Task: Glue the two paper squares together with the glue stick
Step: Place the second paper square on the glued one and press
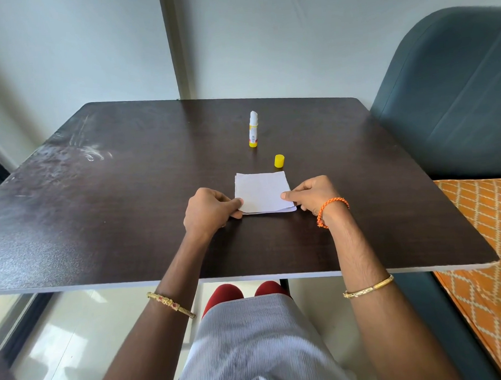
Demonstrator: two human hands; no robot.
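Scanning left to right across the dark table (98,197):

Table surface: dark wood-grain top with pale scuff marks (93,154) toward its far left corner.

Left hand (208,211): rests on the table at the left edge of the paper, fingers curled, thumb tip on top of the sheet's near-left corner, pinching that corner. A gold bangle with red stones (171,304) sits well up that forearm.

Paper squares (262,192): two white sheets stacked one on the other, lying flat near the middle of the table, between both hands. They are slightly out of line; the lower sheet's edge peeks out along the near side and at the far left corner.

Glue stick (253,129): stands upright on its yellow base, uncapped with the white glue exposed, beyond the paper toward the far edge of the table, apart from both hands.

Cap (279,161): yellow, standing alone on the table just past the far right corner of the paper, near the glue stick but not touching it.

Right hand (312,196): fingers curled, thumb pressed on the right edge of the top sheet, gripping the paper there. An orange braided thread (330,209) circles the wrist; a plain gold bangle (367,287) sits higher up the arm.

Far right: a dark teal chair (453,92) and an orange patterned cloth (489,235) beside the table.
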